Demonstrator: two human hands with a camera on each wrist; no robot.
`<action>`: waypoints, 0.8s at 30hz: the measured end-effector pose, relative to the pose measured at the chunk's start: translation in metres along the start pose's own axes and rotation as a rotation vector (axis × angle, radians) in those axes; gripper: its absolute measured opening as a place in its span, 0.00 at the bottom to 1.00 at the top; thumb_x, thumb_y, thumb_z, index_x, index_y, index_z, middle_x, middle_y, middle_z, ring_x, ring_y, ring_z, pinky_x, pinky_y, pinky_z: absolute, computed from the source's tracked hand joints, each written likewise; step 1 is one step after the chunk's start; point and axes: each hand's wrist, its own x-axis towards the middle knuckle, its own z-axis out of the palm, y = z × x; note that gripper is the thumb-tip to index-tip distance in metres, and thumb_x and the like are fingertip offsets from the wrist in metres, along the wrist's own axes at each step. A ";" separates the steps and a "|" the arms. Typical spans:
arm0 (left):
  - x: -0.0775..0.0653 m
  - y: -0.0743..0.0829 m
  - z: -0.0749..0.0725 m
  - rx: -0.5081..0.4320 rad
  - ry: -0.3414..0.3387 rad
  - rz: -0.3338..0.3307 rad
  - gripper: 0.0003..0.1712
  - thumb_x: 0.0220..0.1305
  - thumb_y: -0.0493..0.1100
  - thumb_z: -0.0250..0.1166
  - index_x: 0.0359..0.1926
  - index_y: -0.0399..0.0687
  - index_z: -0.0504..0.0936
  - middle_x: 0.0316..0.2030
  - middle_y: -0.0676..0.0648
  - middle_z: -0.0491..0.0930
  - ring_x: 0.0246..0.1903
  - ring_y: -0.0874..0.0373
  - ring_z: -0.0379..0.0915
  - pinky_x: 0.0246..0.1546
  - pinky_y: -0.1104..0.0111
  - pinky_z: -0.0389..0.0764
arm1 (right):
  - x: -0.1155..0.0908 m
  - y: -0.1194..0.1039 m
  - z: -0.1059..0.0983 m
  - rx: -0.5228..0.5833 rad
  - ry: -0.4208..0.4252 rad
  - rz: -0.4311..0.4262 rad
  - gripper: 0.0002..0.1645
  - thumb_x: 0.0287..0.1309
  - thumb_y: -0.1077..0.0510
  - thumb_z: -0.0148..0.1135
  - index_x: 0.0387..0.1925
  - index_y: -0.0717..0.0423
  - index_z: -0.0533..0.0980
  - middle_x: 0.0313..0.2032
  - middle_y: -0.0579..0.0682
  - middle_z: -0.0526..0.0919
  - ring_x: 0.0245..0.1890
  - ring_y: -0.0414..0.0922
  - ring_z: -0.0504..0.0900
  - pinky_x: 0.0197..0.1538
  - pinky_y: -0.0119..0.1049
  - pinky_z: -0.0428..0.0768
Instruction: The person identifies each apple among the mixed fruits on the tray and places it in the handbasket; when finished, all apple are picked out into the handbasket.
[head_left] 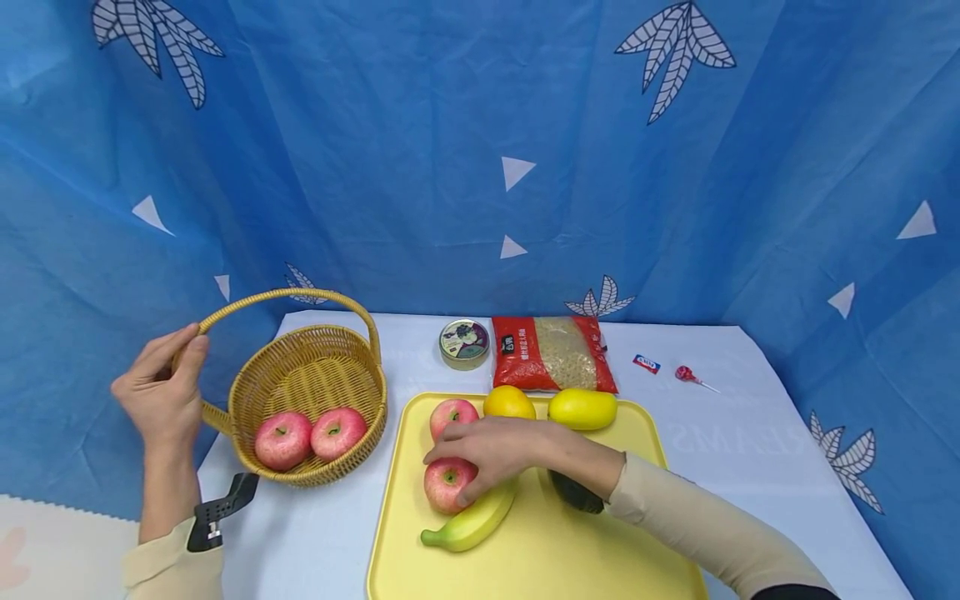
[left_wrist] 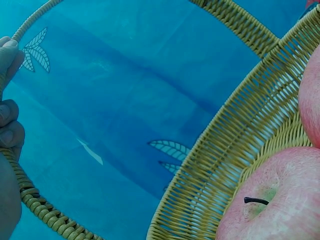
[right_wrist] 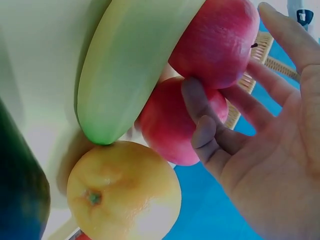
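At the left, my left hand grips the raised handle of a yellow woven basket; its curled fingers also show on the handle in the left wrist view. Two red apples, a left one and a right one, lie inside. Over the yellow tray, my right hand has its thumb and fingers around a red apple. Behind this apple lies another apple, partly covered by the hand. A banana lies just in front, its far end under the hand.
An orange and a yellow oblong fruit sit at the tray's back. A dark green item is partly under my right forearm. Behind stand a round tin and a red bag; a small packet and lollipop lie right.
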 end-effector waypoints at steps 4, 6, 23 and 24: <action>0.000 0.001 0.002 -0.077 0.014 -0.001 0.10 0.55 0.21 0.69 0.40 0.18 0.84 0.36 0.39 0.88 0.32 0.62 0.82 0.33 0.80 0.79 | 0.001 -0.001 0.002 -0.020 -0.005 0.009 0.39 0.58 0.32 0.67 0.69 0.31 0.69 0.65 0.35 0.71 0.57 0.37 0.74 0.64 0.36 0.72; 0.001 0.001 0.003 -0.111 0.021 -0.002 0.11 0.54 0.20 0.70 0.40 0.17 0.83 0.35 0.38 0.88 0.32 0.61 0.82 0.33 0.79 0.79 | 0.002 -0.002 0.003 -0.027 -0.003 0.011 0.39 0.57 0.32 0.68 0.69 0.31 0.68 0.65 0.35 0.71 0.57 0.37 0.75 0.64 0.36 0.73; 0.000 -0.002 0.000 -0.045 0.014 -0.008 0.11 0.56 0.21 0.69 0.41 0.19 0.84 0.36 0.39 0.88 0.33 0.62 0.82 0.33 0.80 0.79 | 0.004 -0.005 0.006 -0.073 0.004 0.025 0.44 0.54 0.35 0.72 0.71 0.32 0.67 0.68 0.36 0.69 0.63 0.37 0.71 0.65 0.35 0.71; 0.000 -0.003 0.000 -0.051 0.014 -0.011 0.11 0.55 0.21 0.69 0.41 0.19 0.84 0.36 0.39 0.88 0.33 0.62 0.82 0.33 0.79 0.79 | 0.004 -0.005 0.006 -0.076 0.005 0.026 0.44 0.54 0.35 0.73 0.71 0.32 0.67 0.68 0.36 0.69 0.63 0.37 0.71 0.65 0.35 0.71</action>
